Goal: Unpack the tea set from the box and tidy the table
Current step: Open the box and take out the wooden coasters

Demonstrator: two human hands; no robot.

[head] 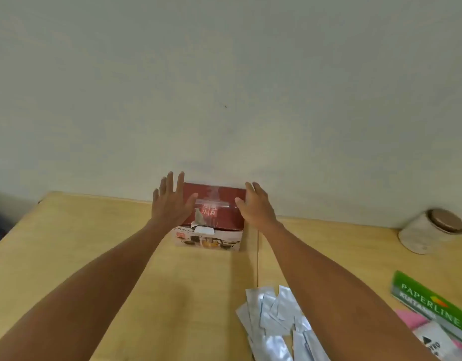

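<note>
Red box between two hands, fingers straight, released.

Left hand and right hand, fingers spread, flank the red box.

Box sides covered by the left hand and right hand, contact unclear, lid print blurred, sachets cut off at the bottom edge, green packet and pink sheet clipped at the right, jar smeared.
</note>
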